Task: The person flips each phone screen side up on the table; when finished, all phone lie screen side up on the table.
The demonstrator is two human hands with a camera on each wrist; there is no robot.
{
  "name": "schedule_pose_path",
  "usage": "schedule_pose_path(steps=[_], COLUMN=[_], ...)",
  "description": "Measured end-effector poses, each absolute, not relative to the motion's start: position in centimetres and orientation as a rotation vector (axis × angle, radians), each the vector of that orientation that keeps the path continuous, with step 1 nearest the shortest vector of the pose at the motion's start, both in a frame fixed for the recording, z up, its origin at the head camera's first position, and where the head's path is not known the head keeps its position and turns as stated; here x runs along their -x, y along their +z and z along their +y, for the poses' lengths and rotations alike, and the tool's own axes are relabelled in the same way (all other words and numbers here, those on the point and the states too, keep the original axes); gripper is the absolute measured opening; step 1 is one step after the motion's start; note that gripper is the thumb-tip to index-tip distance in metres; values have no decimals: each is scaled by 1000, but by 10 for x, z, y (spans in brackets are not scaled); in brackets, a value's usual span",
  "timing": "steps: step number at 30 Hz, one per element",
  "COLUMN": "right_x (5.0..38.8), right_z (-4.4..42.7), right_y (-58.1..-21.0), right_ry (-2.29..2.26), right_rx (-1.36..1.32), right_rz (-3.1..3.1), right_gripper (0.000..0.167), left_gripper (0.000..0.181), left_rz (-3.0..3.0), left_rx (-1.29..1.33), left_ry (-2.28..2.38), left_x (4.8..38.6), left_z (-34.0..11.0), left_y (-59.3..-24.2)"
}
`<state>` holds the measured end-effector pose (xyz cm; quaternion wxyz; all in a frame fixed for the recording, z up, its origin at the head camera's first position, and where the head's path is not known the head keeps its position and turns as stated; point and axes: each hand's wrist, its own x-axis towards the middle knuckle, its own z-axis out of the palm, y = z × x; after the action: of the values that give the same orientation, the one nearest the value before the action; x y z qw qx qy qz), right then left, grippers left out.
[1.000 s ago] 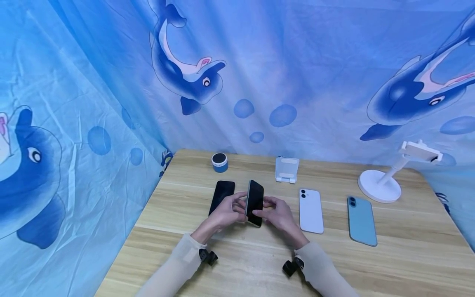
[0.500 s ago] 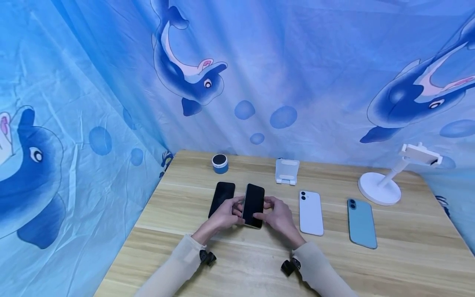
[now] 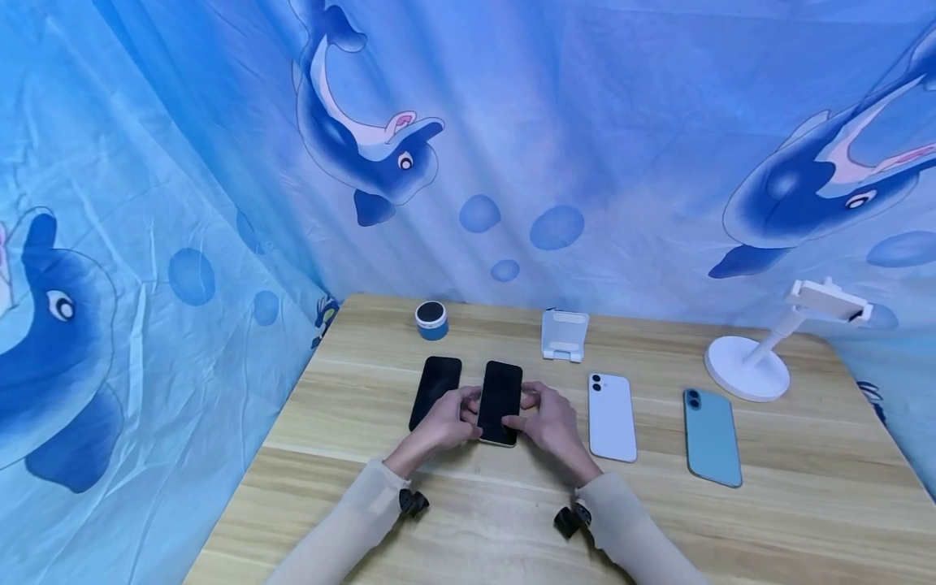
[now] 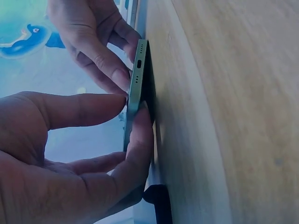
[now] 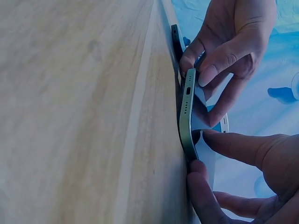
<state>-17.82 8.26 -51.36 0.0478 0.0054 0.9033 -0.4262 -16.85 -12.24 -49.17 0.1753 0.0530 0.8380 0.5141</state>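
Note:
A smartphone (image 3: 500, 404) with a dark screen and a pale green edge lies between both hands, screen up and nearly level. In the left wrist view its charging-port end (image 4: 138, 64) shows, with a narrow dark gap between its back and the table. My left hand (image 3: 447, 420) pinches the phone's left side near the bottom corner, thumb above and a finger beneath. From the other side my right hand (image 3: 548, 421) holds it, thumb on the screen and fingers at the edge. Just left of it, a second black-screened phone (image 3: 435, 390) lies face up, partly covered by the left hand.
Right of the hands lie a white phone (image 3: 613, 418) and a teal phone (image 3: 712, 437), both back up. Behind stand a small blue speaker-like cylinder (image 3: 432, 322), a white folding phone stand (image 3: 565, 335) and a white round-based stand (image 3: 749, 368). A dolphin-print curtain (image 3: 621, 146) borders the wooden table (image 3: 483, 528).
One second ago the phone stood tilted on its long edge. Both hands have turned it down to nearly flat, screen up. The other phones and stands have kept their places.

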Motion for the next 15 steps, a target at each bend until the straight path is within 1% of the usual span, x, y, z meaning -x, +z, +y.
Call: schedule_pose_path(steps=[12, 15], right_x=[179, 179], right_z=[81, 82], right_y=[-516, -517], right_ry=[-1271, -1272], right_rx=[-60, -73], right_rz=[2755, 2746], right_gripper=[72, 72], left_gripper=[71, 65], left_rz=[2673, 2697], left_rx=[-259, -277], left_ry=[1116, 1056], left_x=[169, 170], left_z=[-116, -114], left_y=[-490, -490])
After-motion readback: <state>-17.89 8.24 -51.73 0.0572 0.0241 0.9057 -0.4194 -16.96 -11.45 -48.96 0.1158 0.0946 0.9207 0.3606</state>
